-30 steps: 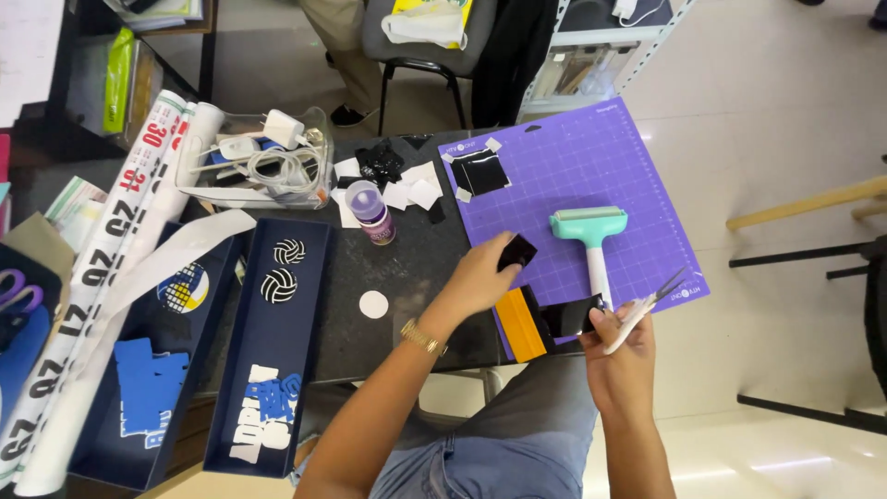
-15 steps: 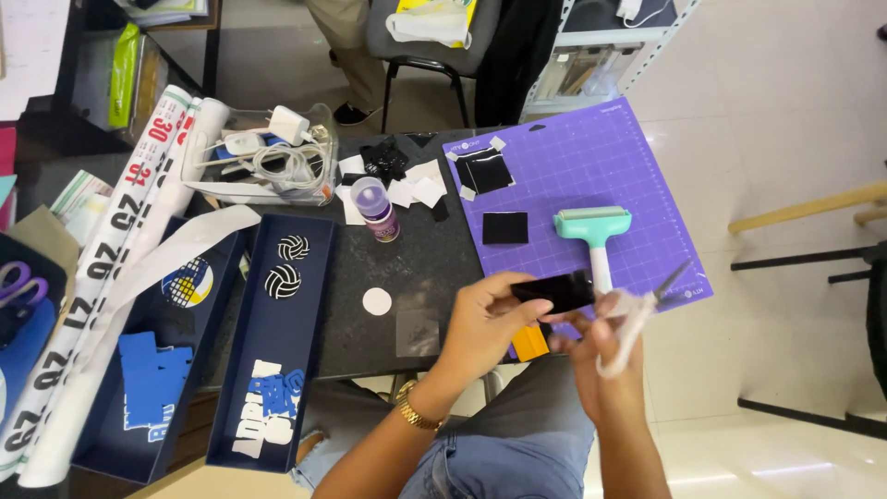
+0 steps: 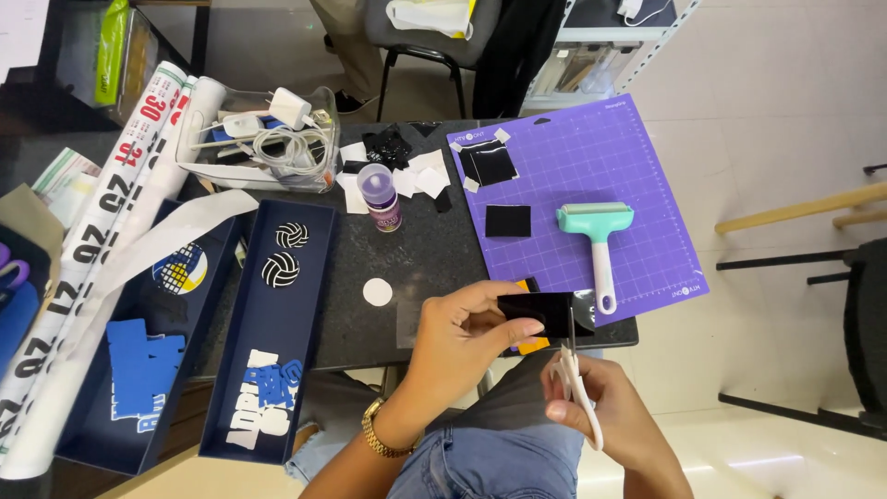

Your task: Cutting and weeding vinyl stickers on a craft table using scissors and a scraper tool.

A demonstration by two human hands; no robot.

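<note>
My left hand pinches a black sheet piece over the table's near edge. My right hand grips white-handled scissors whose blades point up into that piece. An orange strip shows just under the sheet. On the purple cutting mat lie a small black square, a taped-down black piece and a teal roller with a white handle.
A small purple-capped bottle, a white round disc and white and black scraps sit on the dark table. Navy trays hold ball decals and blue letters. A clear bin of cables and printed rolls lie to the left.
My left hand left the small black square on the mat, pulled back to the table edge and took up the black sheet. My right hand brought the scissors to it.
</note>
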